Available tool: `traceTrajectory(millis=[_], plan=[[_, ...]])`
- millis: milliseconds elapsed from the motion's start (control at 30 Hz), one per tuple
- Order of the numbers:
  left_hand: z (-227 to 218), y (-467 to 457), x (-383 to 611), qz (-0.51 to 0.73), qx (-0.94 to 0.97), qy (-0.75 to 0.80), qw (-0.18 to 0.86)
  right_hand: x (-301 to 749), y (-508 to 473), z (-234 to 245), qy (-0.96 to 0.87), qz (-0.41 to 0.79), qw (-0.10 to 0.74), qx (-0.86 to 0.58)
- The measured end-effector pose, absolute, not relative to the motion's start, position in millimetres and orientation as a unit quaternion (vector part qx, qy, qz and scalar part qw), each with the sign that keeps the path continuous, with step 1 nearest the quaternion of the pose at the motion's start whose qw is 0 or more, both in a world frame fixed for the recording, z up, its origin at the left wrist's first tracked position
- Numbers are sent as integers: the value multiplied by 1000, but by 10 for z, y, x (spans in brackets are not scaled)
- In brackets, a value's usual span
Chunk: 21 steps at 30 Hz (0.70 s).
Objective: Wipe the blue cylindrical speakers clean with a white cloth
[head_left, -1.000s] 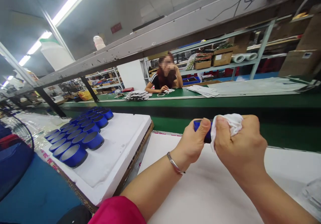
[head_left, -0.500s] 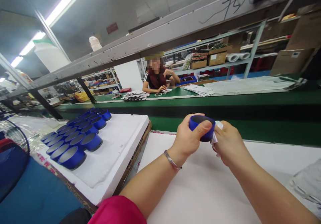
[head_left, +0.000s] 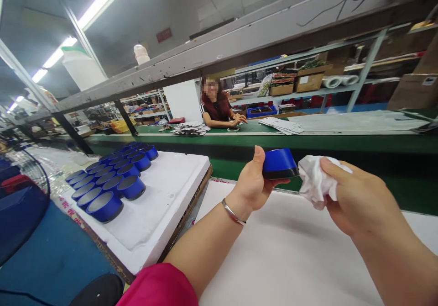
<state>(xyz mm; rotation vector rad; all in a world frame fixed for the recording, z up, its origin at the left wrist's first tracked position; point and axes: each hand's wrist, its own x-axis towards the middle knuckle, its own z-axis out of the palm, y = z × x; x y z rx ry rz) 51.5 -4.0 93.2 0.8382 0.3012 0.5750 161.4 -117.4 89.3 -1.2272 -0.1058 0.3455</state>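
Note:
My left hand (head_left: 253,185) is closed round a small blue round casing (head_left: 278,163), held up above the white foam sheet (head_left: 287,260) in front of me. A silver bracelet sits on that wrist. My right hand (head_left: 359,196) is closed on a crumpled white cloth (head_left: 315,178), a short way to the right of the casing and apart from it. To the left, several more blue round casings (head_left: 112,185) stand in rows on a white foam tray (head_left: 164,205).
A green conveyor belt (head_left: 308,144) runs across behind my hands. A person in a dark top (head_left: 219,109) sits at its far side with stacks of paper (head_left: 190,129). Shelves with cartons line the back. A fan guard (head_left: 23,178) and blue surface lie at the left.
The cloth has come off the casing and my right hand has drawn away to the right. My left hand has turned the casing so its side faces me.

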Motion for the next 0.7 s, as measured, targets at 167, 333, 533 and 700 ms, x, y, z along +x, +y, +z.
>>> traceTrajectory(millis=[167, 333, 533, 700], plan=[[981, -32, 500, 277, 396, 156, 862, 1549, -1221, 1098, -46, 217, 824, -521], [1007, -50, 497, 287, 385, 173, 860, 1620, -1269, 1073, -105, 182, 774, -597], [983, -42, 482, 257, 439, 117, 853, 1665, -1411, 1024, -104, 52, 689, -715], [866, -27, 523, 282, 462, 128, 831, 1447, -1332, 816, -372, -233, 629, -642]])
